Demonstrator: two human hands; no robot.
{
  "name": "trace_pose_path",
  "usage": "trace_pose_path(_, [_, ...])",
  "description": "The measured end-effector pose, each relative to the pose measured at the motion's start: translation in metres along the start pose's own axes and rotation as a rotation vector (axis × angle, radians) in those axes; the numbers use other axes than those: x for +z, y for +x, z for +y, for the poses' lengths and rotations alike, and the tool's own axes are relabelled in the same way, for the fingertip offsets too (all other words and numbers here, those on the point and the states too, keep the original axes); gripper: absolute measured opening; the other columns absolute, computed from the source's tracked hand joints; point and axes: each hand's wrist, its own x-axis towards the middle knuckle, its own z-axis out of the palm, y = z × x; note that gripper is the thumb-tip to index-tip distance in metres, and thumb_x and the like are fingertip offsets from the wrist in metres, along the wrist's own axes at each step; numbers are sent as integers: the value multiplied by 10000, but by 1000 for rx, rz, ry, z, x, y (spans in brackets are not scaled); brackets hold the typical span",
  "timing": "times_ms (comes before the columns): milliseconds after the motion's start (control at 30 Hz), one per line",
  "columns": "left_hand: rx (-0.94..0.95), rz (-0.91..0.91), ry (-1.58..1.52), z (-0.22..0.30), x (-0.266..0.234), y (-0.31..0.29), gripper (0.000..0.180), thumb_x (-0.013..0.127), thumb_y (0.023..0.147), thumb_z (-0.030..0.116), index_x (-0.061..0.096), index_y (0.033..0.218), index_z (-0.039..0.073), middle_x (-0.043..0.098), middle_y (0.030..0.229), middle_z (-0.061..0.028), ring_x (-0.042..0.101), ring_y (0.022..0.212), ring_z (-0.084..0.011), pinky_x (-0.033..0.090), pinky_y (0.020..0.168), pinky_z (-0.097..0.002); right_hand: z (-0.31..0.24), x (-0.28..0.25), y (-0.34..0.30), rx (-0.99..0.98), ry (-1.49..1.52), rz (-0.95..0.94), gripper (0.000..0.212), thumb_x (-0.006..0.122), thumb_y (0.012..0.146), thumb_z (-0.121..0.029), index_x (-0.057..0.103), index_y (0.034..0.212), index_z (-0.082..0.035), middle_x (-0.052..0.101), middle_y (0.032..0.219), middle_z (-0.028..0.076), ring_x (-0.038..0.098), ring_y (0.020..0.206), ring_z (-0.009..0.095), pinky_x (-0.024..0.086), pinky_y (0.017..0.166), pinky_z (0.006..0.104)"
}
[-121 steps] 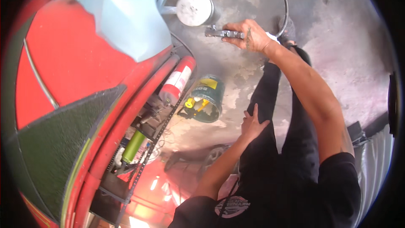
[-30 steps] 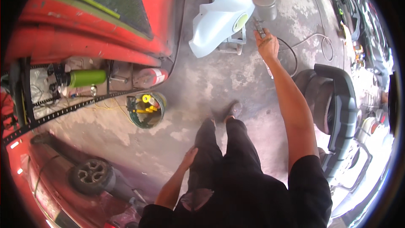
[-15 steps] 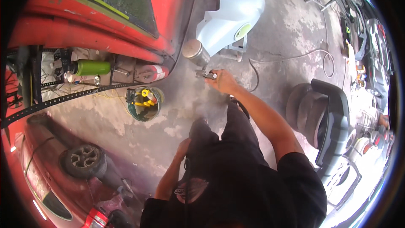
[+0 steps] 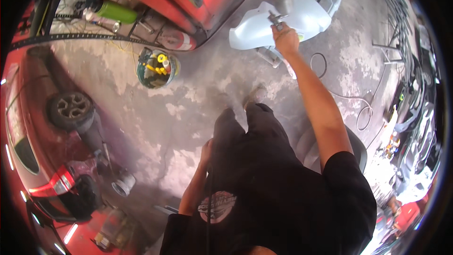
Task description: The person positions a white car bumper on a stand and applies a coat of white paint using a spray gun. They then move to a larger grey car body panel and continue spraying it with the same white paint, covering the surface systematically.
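Note:
My right hand (image 4: pixel 286 40) is closed around the handle of a spray gun (image 4: pixel 276 19), with my arm stretched forward. On top of the gun sits a round metal paint cup (image 4: pixel 282 3). Gun and cup overlap a pale silver-blue car bumper (image 4: pixel 249 32), propped on a stand (image 4: pixel 270 58); whether they touch it cannot be told from here. Low at my left thigh hangs my left hand (image 4: pixel 206 151). Its fingers are mostly hidden against the dark trousers, so I cannot tell what they hold. A dark cord runs down along my shirt beside it.
A bucket (image 4: pixel 156 69) with yellow-handled items stands on the stained concrete floor. Beyond it, a metal rack (image 4: pixel 94 39) holds a green bottle (image 4: pixel 118 12) and a red cylinder (image 4: pixel 177 40). A hose (image 4: pixel 364 113) loops at right. Left stands a red car (image 4: pixel 35 113) with a wheel.
My right hand and the spray gun have moved right and forward, over the bumper. My view has shifted, bringing my feet into sight. My left hand stays at my thigh.

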Motion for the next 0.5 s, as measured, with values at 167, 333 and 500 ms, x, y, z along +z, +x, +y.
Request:
trace_pose_path(167, [-9,-57,-55,-5,7,1,447,413,1057,328,674,1212,0,692,1186,-233,683,1063,-346,520,932,-424,-38,74,-69,-125,-36,-336,484,642,922,-487,705,1139,-58,724,888,247,703,871,445,557,817,522])
trace_pose_path(333, [-199,-144,-230,-20,-7,21,472,562,1011,354,603,1350,27,706,1117,-151,698,951,-268,565,734,-377,-37,92,-110,-182,238,-396,551,682,891,-520,698,1177,-49,727,939,247,704,914,436,560,815,493])
trace_pose_path(500, [-329,-144,-291,-36,-28,24,473,625,996,328,583,1367,38,694,1047,-113,689,817,-210,551,575,-328,-35,13,-79,114,292,-235,555,729,867,-514,707,1172,-51,727,920,244,705,909,421,558,789,468])
